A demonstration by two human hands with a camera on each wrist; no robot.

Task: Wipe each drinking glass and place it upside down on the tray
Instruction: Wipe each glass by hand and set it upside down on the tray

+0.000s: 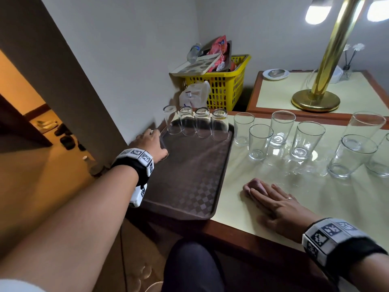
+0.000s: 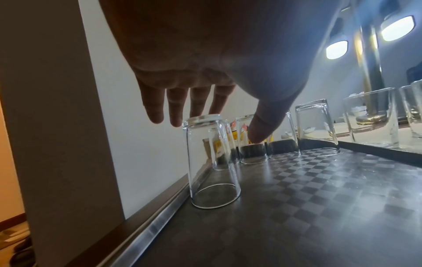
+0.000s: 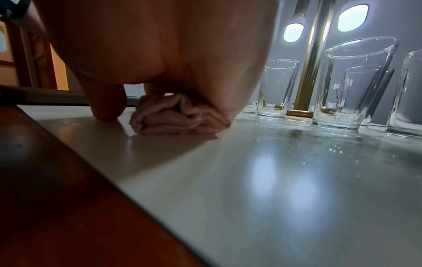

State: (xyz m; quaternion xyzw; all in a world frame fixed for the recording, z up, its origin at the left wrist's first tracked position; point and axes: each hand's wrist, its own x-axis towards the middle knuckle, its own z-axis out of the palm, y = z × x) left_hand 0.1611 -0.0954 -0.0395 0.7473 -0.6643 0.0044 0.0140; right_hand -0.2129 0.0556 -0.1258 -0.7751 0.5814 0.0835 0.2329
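Left hand [image 2: 205, 59] above inverted glass [image 2: 211, 162] at left edge of tray [image 2: 319, 207]; fingers [image 2: 177, 106] straight and spread, tips at glass base, no grip. Right hand [image 1: 280, 205] flat on folded cloth [image 3: 178, 115] on table [image 3: 274, 180], fingers extended. Four more inverted glasses along tray's far edge.

A lived-in room: brass lamp [image 1: 322, 81] on a side table, yellow basket [image 1: 223, 89] of snacks, shoes [image 1: 63, 133] by the doorway.
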